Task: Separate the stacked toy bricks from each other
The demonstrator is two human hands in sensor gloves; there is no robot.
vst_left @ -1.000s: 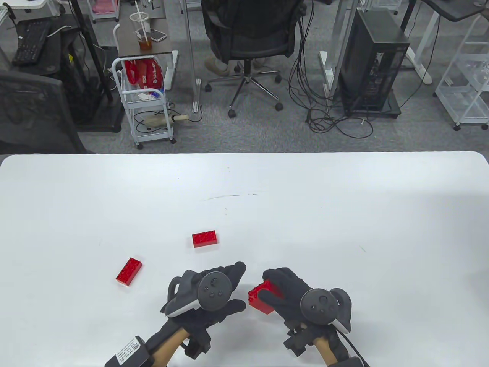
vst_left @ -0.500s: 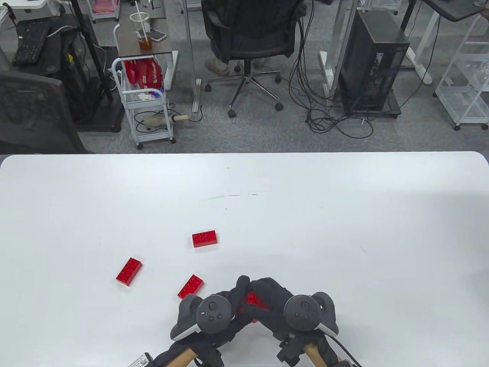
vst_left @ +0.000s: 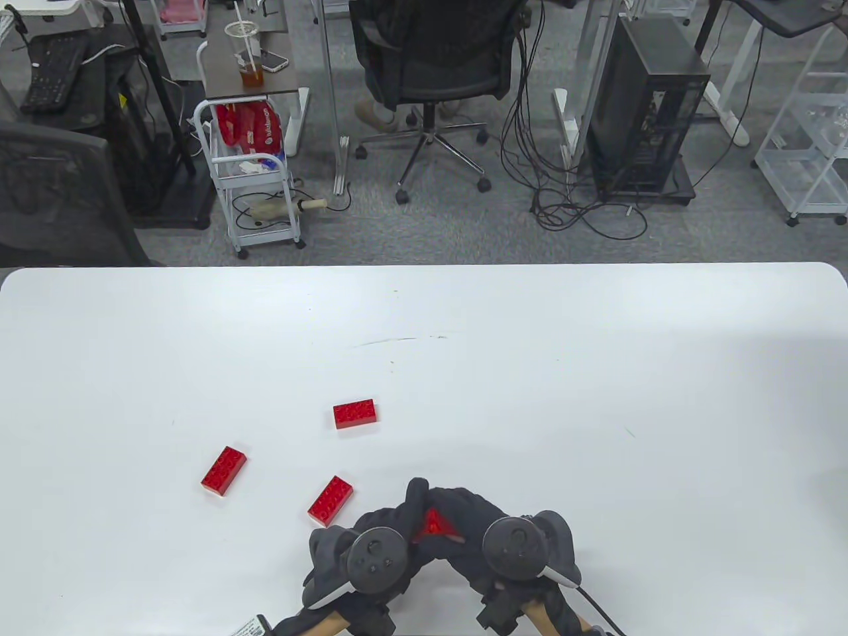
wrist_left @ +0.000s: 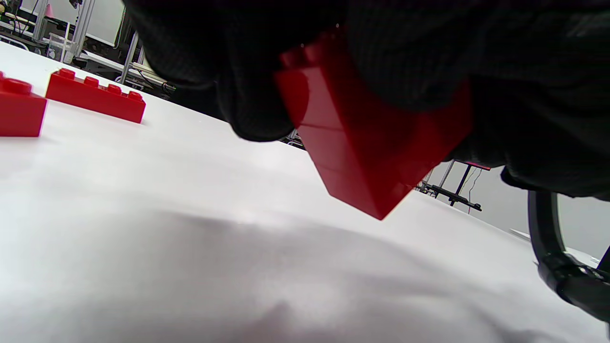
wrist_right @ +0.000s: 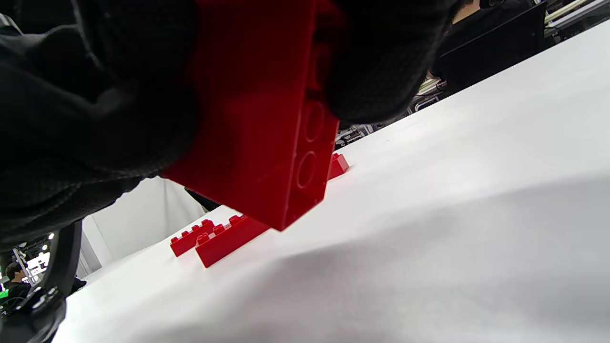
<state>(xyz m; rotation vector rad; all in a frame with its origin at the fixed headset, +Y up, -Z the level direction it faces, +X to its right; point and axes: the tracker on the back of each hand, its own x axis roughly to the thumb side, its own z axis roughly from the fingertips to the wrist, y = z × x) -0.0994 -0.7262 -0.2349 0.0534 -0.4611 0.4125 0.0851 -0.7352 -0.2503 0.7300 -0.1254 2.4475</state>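
Note:
Both gloved hands meet at the table's near edge and together grip a stack of red toy bricks (vst_left: 434,522), held tilted above the table. My left hand (vst_left: 397,530) grips its left side and my right hand (vst_left: 467,527) its right side. The stack shows in the left wrist view (wrist_left: 362,157) with seams between layers, and in the right wrist view (wrist_right: 267,128) with its hollow underside showing. Three single red bricks lie on the table: one close to my left hand (vst_left: 330,501), one further left (vst_left: 224,470), one farther back (vst_left: 356,413).
The white table (vst_left: 596,371) stretches wide behind and to both sides. Beyond its far edge are an office chair (vst_left: 437,59), a computer tower (vst_left: 646,112) and a small white cart (vst_left: 255,179).
My left hand let go of a brick beside it and came right to the stack. Both hands now grip the stack together, slightly nearer to me.

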